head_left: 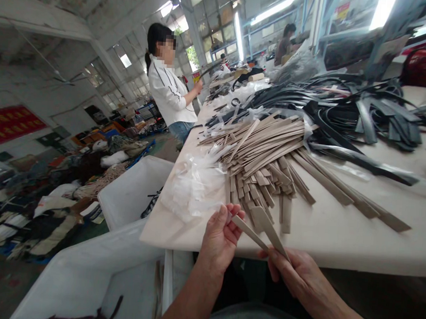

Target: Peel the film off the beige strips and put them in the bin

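Observation:
My left hand (224,233) is closed, thumb and fingers pinched at the far end of a narrow beige strip (249,232). A small pale, see-through bit shows at those fingertips, too small to name. My right hand (296,272) grips the near end of this strip together with a second, wider beige strip (270,229), whose rounded end points up and away. Both strips are held over the table's front edge. Just beyond my hands lies a large pile of similar beige strips (268,153), fanned out and overlapping.
Clear plastic wrapping (193,182) lies on the pale table (374,248), left of the pile. Bundled black strips (377,112) lie behind. White bins (130,188) stand below the table's left edge. A person in a white jacket (170,93) stands at its far left side, holding a dark strip.

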{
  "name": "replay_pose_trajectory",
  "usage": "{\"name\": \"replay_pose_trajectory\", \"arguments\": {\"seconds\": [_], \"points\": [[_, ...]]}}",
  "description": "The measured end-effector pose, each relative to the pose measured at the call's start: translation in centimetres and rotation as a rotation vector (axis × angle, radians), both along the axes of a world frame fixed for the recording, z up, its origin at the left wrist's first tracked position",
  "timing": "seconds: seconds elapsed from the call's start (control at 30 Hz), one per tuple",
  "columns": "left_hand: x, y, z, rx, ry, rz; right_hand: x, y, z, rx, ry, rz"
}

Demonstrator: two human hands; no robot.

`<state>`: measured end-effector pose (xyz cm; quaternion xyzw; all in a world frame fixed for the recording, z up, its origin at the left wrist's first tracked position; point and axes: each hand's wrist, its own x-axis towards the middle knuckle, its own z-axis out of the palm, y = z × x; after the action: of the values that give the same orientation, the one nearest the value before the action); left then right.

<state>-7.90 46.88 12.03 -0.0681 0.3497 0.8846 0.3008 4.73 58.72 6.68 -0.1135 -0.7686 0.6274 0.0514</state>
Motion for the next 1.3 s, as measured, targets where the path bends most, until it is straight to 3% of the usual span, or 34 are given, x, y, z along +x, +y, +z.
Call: {"name": "replay_pose_trajectory", "arguments": {"seconds": [0.43, 1.3], "points": [[0.4, 0.4, 0.3, -0.028, -0.100, 0.071, -0.3, -0.3, 0.2, -0.127, 0.019, -0.022], [0.6, 0.5, -0.8, 0.030, -0.096, 0.011, -0.4, -0.5, -0.1, -0.050, 0.017, 0.036]]}}
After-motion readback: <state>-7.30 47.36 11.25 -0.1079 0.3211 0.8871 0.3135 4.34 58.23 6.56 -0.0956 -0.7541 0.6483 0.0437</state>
